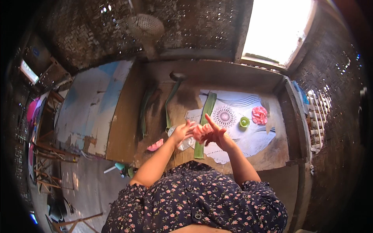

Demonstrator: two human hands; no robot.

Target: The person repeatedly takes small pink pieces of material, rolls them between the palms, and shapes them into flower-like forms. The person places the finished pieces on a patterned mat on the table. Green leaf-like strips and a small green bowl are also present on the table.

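Note:
A pink ruffled flower [201, 132], slightly blurred, is between my two hands. My right hand [221, 137] has it pinched in the lower fingers while the index finger points up and away. Beside the flower, my left hand [181, 135] is spread, its fingertips close to the petals; whether they touch cannot be seen. Under the hands lie a flat green strip [199, 150] and a clear plastic bag [185, 144], partly hidden. A loose pink ruffled piece [155, 145] rests left of my left forearm. To the right are a small green round cup-like thing [244, 122] and another pink ruffled flower [259, 115].
A torn white patterned sheet [233, 102] covers part of the wooden tabletop [274, 157], which has raised boards [221, 70] at back and sides. Long green strips [170, 102] lie at the back left. A painted cabinet [90, 107] borders the left; a bright window [275, 29] is above right.

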